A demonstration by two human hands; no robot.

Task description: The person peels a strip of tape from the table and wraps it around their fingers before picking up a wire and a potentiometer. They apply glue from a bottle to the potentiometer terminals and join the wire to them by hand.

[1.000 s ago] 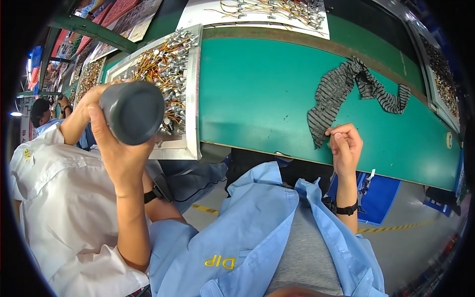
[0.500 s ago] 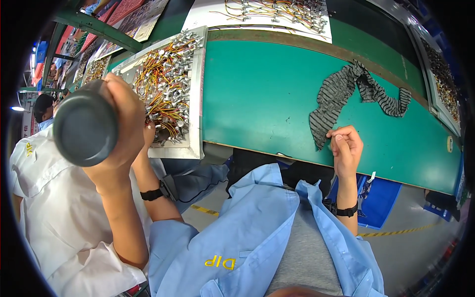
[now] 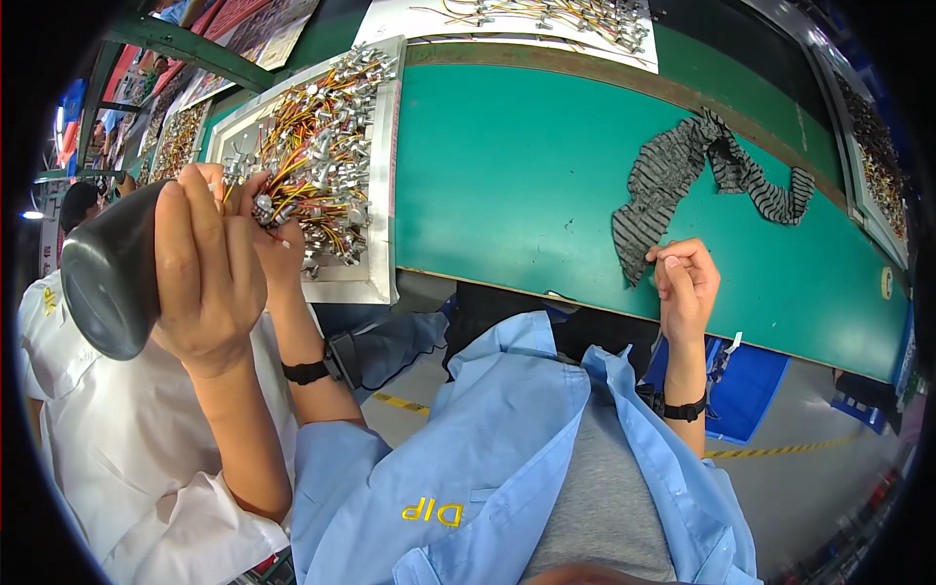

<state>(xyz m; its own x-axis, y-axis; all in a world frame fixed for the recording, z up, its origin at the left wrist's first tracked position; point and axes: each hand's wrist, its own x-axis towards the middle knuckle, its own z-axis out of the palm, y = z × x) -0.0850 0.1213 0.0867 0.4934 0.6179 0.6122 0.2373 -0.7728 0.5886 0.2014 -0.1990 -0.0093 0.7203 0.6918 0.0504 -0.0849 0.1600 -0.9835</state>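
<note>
At ten o'clock we see a tray (image 3: 382, 195) heaped with wired metal parts (image 3: 336, 136). Our left hand (image 3: 281, 255) is among them, partly hidden behind a co-worker's hand (image 3: 210, 273); we cannot tell whether its fingers grip one. Our right hand's (image 3: 690, 283) fingers are pinched narrow by striped cloth (image 3: 663, 175), at two o'clock on the green bench (image 3: 507, 185). Another tray (image 3: 863, 146) is cut off beyond.

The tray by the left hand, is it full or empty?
Mostly full: the tray holds a wide heap of silver parts with red and yellow wires. The left hand hides a bit.
</note>
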